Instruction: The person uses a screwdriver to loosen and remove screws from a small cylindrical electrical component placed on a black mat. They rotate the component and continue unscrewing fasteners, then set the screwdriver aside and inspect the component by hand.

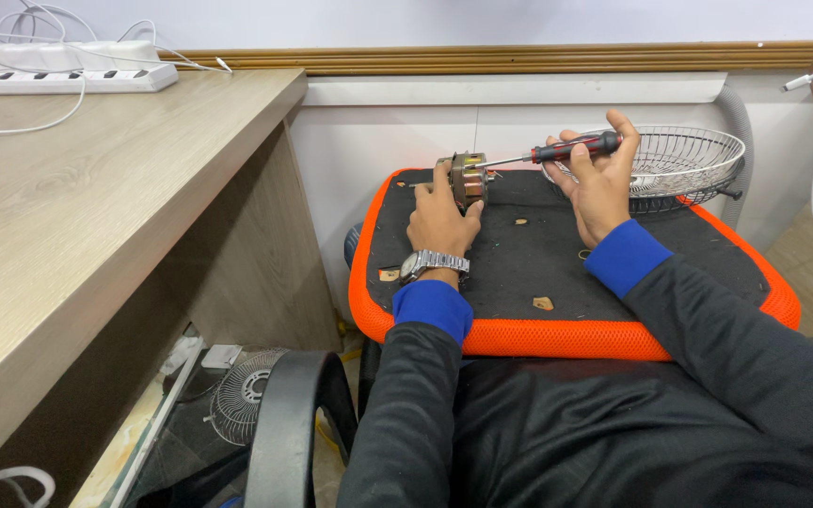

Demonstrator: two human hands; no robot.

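Step in hand: driving a screwdriver [557, 150] into a small round motor [468, 179] at the far left of an orange-rimmed black cushion [557, 339].

- Left hand [439, 221]: clamped around the near side of the motor, wristwatch [433, 263] at the cuff. Motor standing on edge on the cushion, touching it.
- Right hand [599, 183]: closed on the red-and-black handle, fingers wrapped over the top. Shaft level, pointing left, tip at the motor's right face; exact seat of the tip too small to tell.
- Judgement, good practice: shaft kept in line with the screw, steady push along it, motor braced hard against the soft cushion to prevent rolling. Likely risk: tip slipping off toward the bracing thumb.

Surface:
- Cushion: black mesh top, orange border, resting across the lap. Small loose bits scattered over it, among them a tan scrap [543, 303] near the front edge and a small ring [583, 254] just beside the right wrist.
- Wire fan guard [698, 155]: far right, partly on the cushion, behind the right hand.

Room:
- Wooden worktop [96, 216]: left, carrying a white power strip [68, 80] with white cables at its far edge.
- Second fan grille [242, 395]: on the floor beneath the worktop, near left.
- Black chair armrest [289, 423]: near, centre-left.
- White wall with wooden trim along the far side.
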